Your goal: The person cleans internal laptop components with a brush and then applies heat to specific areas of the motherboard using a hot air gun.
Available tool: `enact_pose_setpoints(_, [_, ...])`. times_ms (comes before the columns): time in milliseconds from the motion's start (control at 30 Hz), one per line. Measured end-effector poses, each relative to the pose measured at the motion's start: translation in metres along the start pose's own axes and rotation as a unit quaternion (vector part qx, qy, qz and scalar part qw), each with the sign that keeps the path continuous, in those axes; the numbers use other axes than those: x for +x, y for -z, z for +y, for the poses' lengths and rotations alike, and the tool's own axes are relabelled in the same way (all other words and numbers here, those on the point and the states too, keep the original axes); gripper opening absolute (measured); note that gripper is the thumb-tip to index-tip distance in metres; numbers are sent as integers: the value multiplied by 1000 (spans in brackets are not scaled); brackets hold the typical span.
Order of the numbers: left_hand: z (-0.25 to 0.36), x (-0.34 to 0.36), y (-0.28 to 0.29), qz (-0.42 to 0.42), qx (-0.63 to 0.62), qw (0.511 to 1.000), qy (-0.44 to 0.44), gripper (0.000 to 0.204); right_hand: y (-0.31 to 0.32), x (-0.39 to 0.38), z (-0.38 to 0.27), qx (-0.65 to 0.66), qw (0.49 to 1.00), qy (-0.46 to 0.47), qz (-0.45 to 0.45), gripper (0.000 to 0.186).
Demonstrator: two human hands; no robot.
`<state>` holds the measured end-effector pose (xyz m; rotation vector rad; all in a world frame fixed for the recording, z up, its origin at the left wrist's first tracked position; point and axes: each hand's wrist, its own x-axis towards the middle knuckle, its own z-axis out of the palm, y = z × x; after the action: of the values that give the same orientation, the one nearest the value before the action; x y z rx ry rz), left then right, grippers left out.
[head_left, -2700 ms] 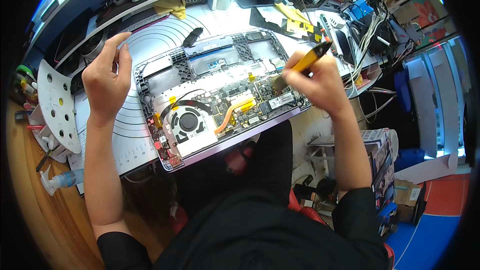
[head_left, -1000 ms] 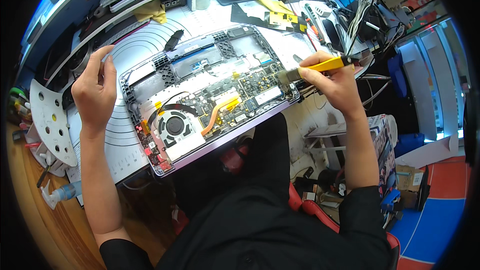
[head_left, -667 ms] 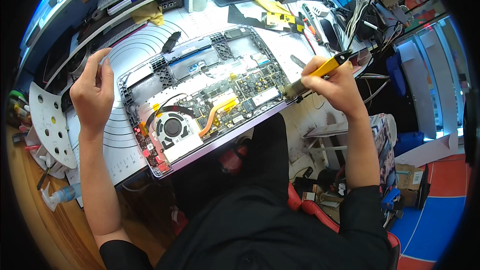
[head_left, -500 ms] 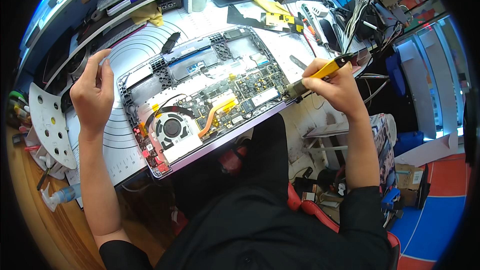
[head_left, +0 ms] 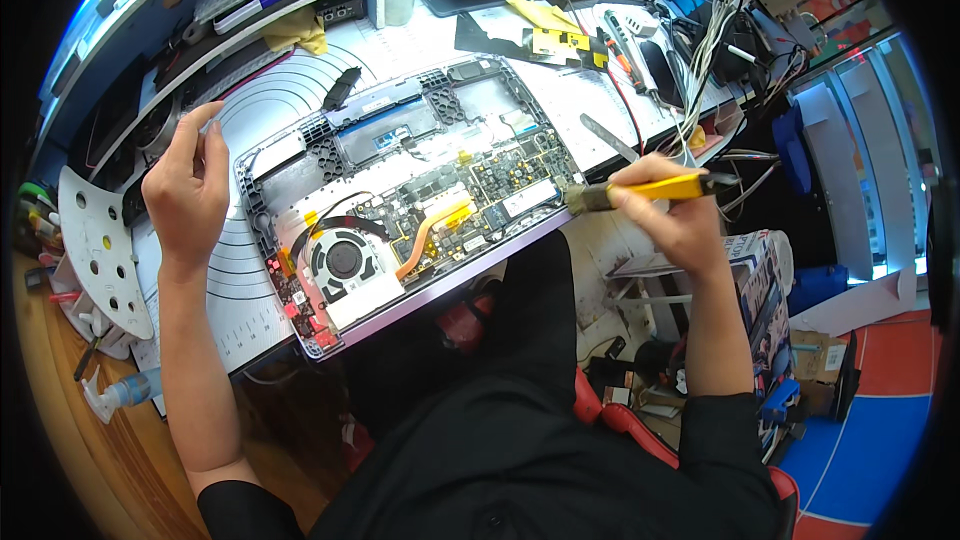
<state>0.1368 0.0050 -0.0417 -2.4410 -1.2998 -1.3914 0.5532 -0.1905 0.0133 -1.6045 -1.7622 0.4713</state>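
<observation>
An opened laptop chassis [head_left: 380,120] lies on the desk, showing its circuit board [head_left: 520,165], fan [head_left: 345,258] and orange-taped copper pipe [head_left: 418,255]. My right hand [head_left: 670,215] grips a yellow-handled brush [head_left: 665,187]; its bristles are at the board's right end, beside the chassis edge. My left hand [head_left: 190,195] is raised left of the chassis, index finger stretched out and other fingers loosely curled, with nothing visible in it. A thin metal tool [head_left: 605,135] lies right of the chassis, and a small black piece [head_left: 342,87] lies above it.
Shelves [head_left: 280,5] with devices stand at the back left. A white perforated holder [head_left: 105,250] and spray bottle [head_left: 135,390] are at the left. Yellow cloth, black sheets [head_left: 485,35], tools and tangled cables [head_left: 705,70] crowd the back right. A red chair [head_left: 630,425] is beneath me.
My right hand has moved down toward the desk's front, with the brush now more level and its handle pointing right. My left hand has stayed nearly still over the last second.
</observation>
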Motion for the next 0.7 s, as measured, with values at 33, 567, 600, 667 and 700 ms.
enact_pose_setpoints(33, [1,0,0,0,-1,1000,0,20,0,0,0,0,1000,-1,1,11])
enact_pose_setpoints(567, [4,2,-3,18,-11,1000,-9,19,-22,66,33,-56,990,106,75,13])
enact_pose_setpoints(600, [4,2,1,19,-8,1000,-4,19,-14,65,30,-77,994,76,22,13])
enact_pose_setpoints(667, [5,2,1,18,-1,1000,1,19,-3,60,23,-67,997,40,-28,13])
enact_pose_setpoints(700, [5,2,1,17,2,1000,4,19,-5,61,23,-63,996,50,-26,13])
